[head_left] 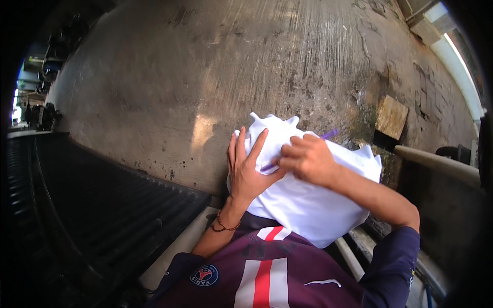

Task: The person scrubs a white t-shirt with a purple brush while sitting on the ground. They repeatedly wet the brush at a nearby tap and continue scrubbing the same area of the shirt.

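Note:
A white cloth (318, 218) lies over my lap, its far part rising in several pointed folds. My left hand (246, 174) rests on the cloth's left side, fingers stretched out and spread, thumb reaching toward my right hand. Close beside it, my right hand (310, 160) is closed around a slim purple pen-like stick (329, 134). One end of the stick sticks out beyond the knuckles; the other points down-left at the cloth near my left thumb. Whether its tip touches the cloth I cannot tell.
Ahead spreads a worn, stained concrete floor (154, 77). A black ribbed surface (102, 205) lies at my left. To the right are a square tan block (392, 117) and a pale bar (436, 164). Dark machine-like shapes (43, 115) stand far left.

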Tool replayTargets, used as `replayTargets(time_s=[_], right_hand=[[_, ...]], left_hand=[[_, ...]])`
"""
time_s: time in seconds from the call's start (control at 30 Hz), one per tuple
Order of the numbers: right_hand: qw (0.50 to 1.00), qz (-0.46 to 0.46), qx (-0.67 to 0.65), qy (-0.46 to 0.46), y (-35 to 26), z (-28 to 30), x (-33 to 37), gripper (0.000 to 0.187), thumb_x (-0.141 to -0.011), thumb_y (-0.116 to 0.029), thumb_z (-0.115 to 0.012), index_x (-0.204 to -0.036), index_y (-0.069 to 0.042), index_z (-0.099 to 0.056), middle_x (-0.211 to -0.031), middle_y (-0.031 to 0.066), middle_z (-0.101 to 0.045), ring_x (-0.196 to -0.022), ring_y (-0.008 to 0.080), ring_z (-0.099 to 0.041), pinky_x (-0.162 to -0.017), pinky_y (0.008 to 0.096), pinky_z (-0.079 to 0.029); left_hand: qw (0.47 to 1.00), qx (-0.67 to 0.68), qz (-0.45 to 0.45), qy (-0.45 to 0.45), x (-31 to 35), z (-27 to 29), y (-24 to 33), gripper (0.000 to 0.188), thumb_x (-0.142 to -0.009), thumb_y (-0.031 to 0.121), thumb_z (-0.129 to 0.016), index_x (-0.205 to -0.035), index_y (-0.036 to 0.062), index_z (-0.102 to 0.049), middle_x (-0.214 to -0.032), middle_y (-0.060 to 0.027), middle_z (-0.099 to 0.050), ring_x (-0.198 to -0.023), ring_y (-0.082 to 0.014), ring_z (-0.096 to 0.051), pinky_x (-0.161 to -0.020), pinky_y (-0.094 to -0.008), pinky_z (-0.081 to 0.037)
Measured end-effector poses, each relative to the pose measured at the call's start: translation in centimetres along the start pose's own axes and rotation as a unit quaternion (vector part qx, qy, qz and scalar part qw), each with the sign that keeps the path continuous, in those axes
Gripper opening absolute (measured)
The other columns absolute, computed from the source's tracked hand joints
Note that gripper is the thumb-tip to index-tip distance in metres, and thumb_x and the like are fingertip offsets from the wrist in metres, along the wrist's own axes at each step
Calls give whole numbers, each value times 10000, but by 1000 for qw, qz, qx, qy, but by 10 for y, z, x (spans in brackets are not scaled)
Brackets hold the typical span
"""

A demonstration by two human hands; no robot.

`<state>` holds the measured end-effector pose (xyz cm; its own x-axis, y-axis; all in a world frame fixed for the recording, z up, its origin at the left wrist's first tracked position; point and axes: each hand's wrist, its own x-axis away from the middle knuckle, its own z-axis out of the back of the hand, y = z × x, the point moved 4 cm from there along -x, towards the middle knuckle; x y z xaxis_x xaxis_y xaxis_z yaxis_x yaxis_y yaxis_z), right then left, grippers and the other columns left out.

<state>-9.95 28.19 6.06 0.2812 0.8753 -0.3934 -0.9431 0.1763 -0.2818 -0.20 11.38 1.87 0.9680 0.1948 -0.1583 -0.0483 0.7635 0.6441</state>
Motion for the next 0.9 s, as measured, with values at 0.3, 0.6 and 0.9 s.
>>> replayTargets(time_s=[0.3, 0.6, 0.9], right_hand=[[997, -55, 41, 38, 48, 7, -11, 138, -761, -203, -783, -891, -210, -828, -942, -32, -700, -947, 203, -678, -822, 405, -526], [972, -185, -131, 58, 75, 57, -17, 228, -858, -308, -919, -879, -99, -829, -809, 51, -693, -817, 270, -635, -767, 427, -425], [992, -88, -79, -50, 26, 16, -29, 206, -694, -307, -895, -708, -172, -739, -782, -22, -657, -889, 212, -637, -798, 406, -408]], left_hand=[[1000, -11, 14, 6, -6, -2, -1, 1093, -686, 508, -1020, -1652, 243, -584, -1700, -353, -397, -1552, -602, -355, -1265, -663, -365], [1000, -9, 9, 7, -9, 3, 5, 1133, -662, 465, -1047, -1659, 218, -569, -1692, -335, -432, -1560, -572, -385, -1268, -662, -371], [1000, -6, 3, 5, -8, 3, 5, 1147, -648, 471, -1054, -1659, 226, -570, -1698, -339, -410, -1560, -576, -375, -1273, -672, -358]])
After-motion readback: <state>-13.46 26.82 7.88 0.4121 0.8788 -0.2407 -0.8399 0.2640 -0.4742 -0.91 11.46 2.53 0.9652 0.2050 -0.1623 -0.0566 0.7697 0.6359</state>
